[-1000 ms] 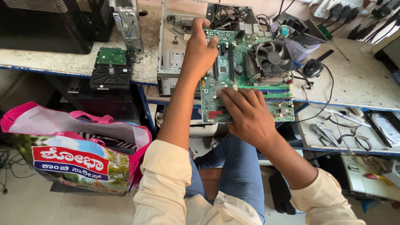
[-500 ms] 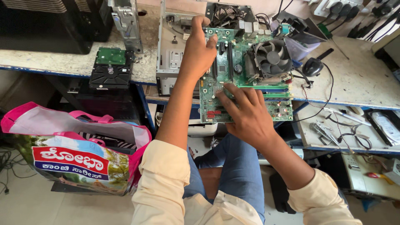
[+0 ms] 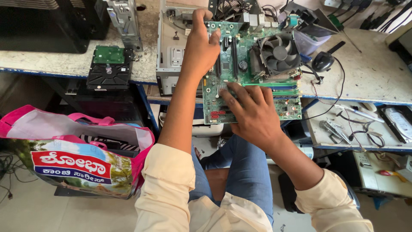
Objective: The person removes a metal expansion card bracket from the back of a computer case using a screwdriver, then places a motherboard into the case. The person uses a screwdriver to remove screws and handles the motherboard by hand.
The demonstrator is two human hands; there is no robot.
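Observation:
A green computer motherboard with a black round cooling fan is held over the front edge of the workbench. My left hand grips its far left corner, thumb on top. My right hand lies flat on the board's near edge, fingers spread over the lower left part. Behind the board sits an open grey metal computer case.
A hard drive lies on the bench at left, a black mouse with cable at right. Tools and cables fill a lower shelf. A pink printed bag stands on the floor at left. My knees are under the board.
The board has tilted slightly and my right hand has slid a little left along its near edge. My left hand keeps its grip on the far corner.

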